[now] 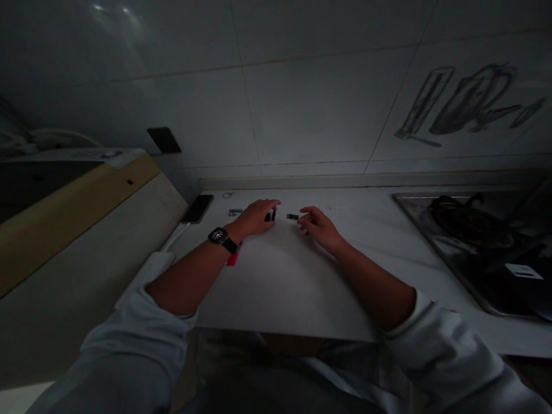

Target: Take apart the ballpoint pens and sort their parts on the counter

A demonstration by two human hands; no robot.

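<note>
My left hand (pixel 257 217) is over the middle of the white counter (pixel 284 282), its thumb and fingertips curled around a small black piece (pixel 273 215) that stands upright between them. To its right, a small dark part with light marks (pixel 292 217) lies on the counter. Just beyond that part is my right hand (pixel 321 227), fingers bent and apart, with nothing visible in them. Several small dark metal pieces, perhaps screws (pixel 235 212), lie in rows to the left of my left hand. A red object (pixel 232 259) shows partly behind the left wrist.
At the back left, a phone (pixel 198 208) lies beside a white cable (pixel 176 236). A small ring-like item (pixel 227 195) is near the wall. Thin clear pieces (pixel 332 208) lie behind my right hand. A gas stove (pixel 470 241) stands at right, a large slanted box (pixel 107 230) at left.
</note>
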